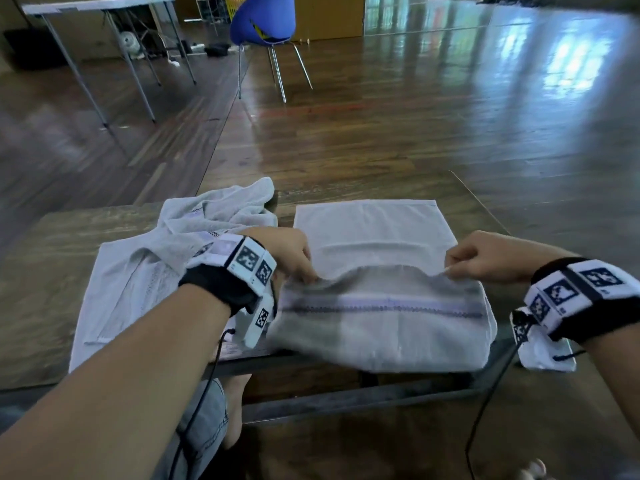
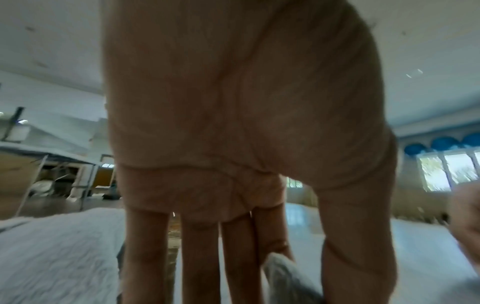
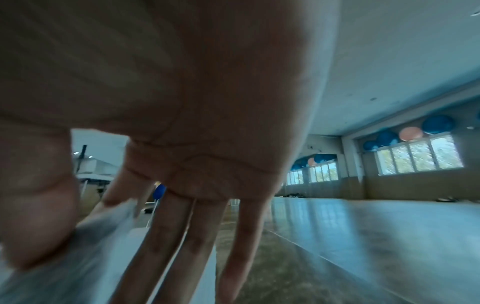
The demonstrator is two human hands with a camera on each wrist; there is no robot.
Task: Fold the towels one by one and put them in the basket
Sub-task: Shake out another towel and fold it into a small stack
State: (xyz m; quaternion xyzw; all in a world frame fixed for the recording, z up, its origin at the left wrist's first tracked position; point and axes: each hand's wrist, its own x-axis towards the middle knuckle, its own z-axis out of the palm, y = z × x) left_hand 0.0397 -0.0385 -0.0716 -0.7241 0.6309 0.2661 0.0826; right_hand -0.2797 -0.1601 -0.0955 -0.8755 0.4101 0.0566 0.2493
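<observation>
Left hand (image 1: pixel 291 252) and right hand (image 1: pixel 485 256) each pinch a corner of the soft white terry towel with a woven stripe (image 1: pixel 381 306), lifting its blurred near half over the wooden desk (image 1: pixel 86 230).

The left hand (image 2: pixel 233 123) fills most of the view, seen from the palm side; its fingers (image 2: pixel 145 257) point down, quite straight and close together; between the index finger and the thumb (image 2: pixel 358 246) it pinches a fold of white towel (image 2: pixel 285 275); to the left lies another white towel (image 2: pixel 57 253), fluffy and blurred; part of the right hand (image 2: pixel 467 222) shows at the right edge; behind stand a folding table (image 2: pixel 46 156) and windows (image 2: pixel 446 172); the floor (image 2: pixel 306 218) is shiny.
</observation>
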